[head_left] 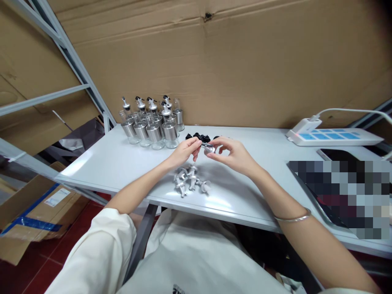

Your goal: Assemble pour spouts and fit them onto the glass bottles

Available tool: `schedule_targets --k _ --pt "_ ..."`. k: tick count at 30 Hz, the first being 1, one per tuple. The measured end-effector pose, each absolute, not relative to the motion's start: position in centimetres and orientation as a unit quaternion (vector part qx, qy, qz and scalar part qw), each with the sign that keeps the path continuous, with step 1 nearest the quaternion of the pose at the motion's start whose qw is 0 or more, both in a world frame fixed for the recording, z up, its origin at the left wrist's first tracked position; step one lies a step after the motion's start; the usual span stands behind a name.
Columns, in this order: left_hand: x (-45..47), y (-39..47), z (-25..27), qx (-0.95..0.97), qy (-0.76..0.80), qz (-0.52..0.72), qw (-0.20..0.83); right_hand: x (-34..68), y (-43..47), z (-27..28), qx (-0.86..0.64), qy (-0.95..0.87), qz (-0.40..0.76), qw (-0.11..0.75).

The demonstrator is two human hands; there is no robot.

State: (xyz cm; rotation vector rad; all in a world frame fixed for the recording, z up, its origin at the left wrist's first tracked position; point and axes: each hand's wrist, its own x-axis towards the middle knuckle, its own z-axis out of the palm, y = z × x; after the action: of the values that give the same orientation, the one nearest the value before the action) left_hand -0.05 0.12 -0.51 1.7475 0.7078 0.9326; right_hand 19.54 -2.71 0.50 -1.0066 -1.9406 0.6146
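Over the middle of the table my two hands meet at a small silver pourer spout (209, 150) with a dark narrow part. My right hand (234, 154) pinches the spout's rounded body between thumb and fingers. My left hand (185, 152) is closed on the dark narrow end, with its thumb and forefinger pressed together. Just in front of the hands lies a loose pile of silver pourer spouts (192, 179). Behind them sit several small black pieces (200, 138), partly hidden by the fingers.
Glass bottles with steel sleeves (153, 132) stand at the back left, several topped with pourers. A white power strip (333, 137) with a plugged-in charger lies back right, near a phone (337, 154) and a blurred-out flat item (343, 196). Cardboard (229, 73) walls the table's rear.
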Motion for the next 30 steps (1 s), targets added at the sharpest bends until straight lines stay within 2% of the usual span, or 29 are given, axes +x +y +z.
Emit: schedule_targets --k 5,10,14,18,30 --pt "0.1 -0.1 -0.3 0.726 0.302 0.394 0.477 19.4 -2.7 0.4 -0.389 -0.768 0.29 0.419" --pt "0.3 0.0 -0.4 0.696 0.281 0.409 0.518 19.3 -2.7 0.3 -0.393 -0.737 0.346 0.427" --pt "0.4 0.0 -0.8 0.687 0.266 0.446 0.509 19.2 -2.6 0.4 -0.395 -0.651 0.438 0.478" --pt "0.5 -0.2 -1.1 0.697 0.253 0.456 0.492 18.9 -2.8 0.9 -0.389 -0.586 0.479 0.525" --pt "0.3 -0.4 -1.4 0.77 0.229 0.483 0.348 18.9 -2.7 0.4 -0.339 -0.545 0.557 0.527"
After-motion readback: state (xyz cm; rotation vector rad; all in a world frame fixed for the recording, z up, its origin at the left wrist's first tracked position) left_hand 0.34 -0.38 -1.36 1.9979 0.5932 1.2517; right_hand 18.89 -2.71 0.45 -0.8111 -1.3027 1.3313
